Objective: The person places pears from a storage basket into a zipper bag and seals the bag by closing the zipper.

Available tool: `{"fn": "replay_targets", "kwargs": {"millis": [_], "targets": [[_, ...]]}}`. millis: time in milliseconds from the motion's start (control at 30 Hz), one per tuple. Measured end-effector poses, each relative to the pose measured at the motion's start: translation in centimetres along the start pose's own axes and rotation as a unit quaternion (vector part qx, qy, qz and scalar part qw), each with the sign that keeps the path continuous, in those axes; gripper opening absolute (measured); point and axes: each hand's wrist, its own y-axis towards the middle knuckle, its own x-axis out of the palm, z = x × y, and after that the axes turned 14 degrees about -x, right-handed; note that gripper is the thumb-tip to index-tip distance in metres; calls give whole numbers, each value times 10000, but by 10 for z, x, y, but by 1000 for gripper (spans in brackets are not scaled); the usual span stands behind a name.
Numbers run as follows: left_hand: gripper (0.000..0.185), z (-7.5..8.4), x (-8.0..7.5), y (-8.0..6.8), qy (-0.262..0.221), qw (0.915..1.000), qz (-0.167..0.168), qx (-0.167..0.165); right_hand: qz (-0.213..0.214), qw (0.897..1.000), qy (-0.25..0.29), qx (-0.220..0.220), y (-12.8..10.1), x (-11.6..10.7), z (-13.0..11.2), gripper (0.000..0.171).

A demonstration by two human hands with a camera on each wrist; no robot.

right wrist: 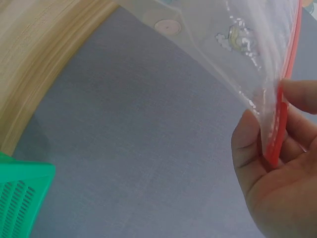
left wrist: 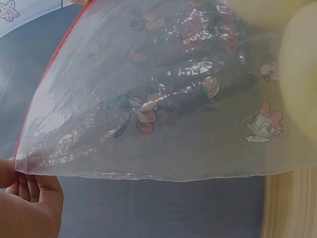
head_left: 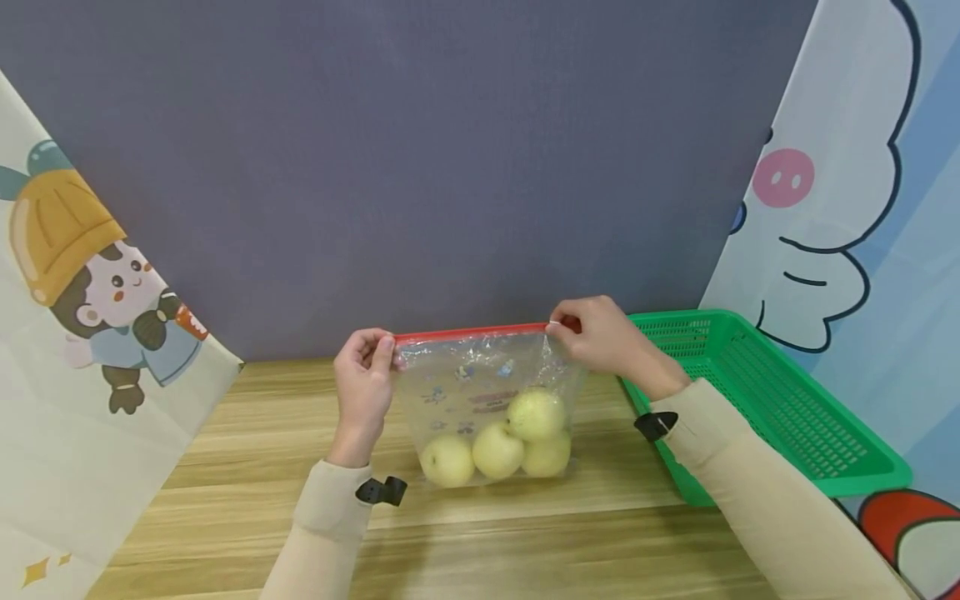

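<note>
A clear zip bag (head_left: pixel 450 392) with a red top strip and printed cartoon figures stands upright on the table, stretched between both hands. Several pale yellow-green round fruits (head_left: pixel 498 450), which look like pears or apples, lie in its bottom, one on top of the others at the right. My left hand (head_left: pixel 363 383) pinches the bag's upper left corner between thumb and fingers. At the upper right corner, my right hand (head_left: pixel 600 337) pinches the red strip (right wrist: pixel 283 124). The left wrist view shows the printed film (left wrist: pixel 148 114) up close, with fruit at its right edge.
A green perforated plastic basket (head_left: pixel 780 408) stands to the right, partly behind the right forearm. The wooden table (head_left: pixel 255 467) ends at a dark grey panel (head_left: pixel 450 167) at the back. Cartoon-printed panels (head_left: pixel 840 167) flank both sides.
</note>
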Motion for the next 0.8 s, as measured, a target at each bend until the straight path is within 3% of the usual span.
{"fn": "replay_targets", "kwargs": {"millis": [433,800], "targets": [[13,-1,1,-1,-62,9999,-38,-76,43,9996,236,140,-7,-5,6,20],[12,-2,0,0,-7,10000,-39,-7,143,9994,75,304,-15,-10,12,19]]}}
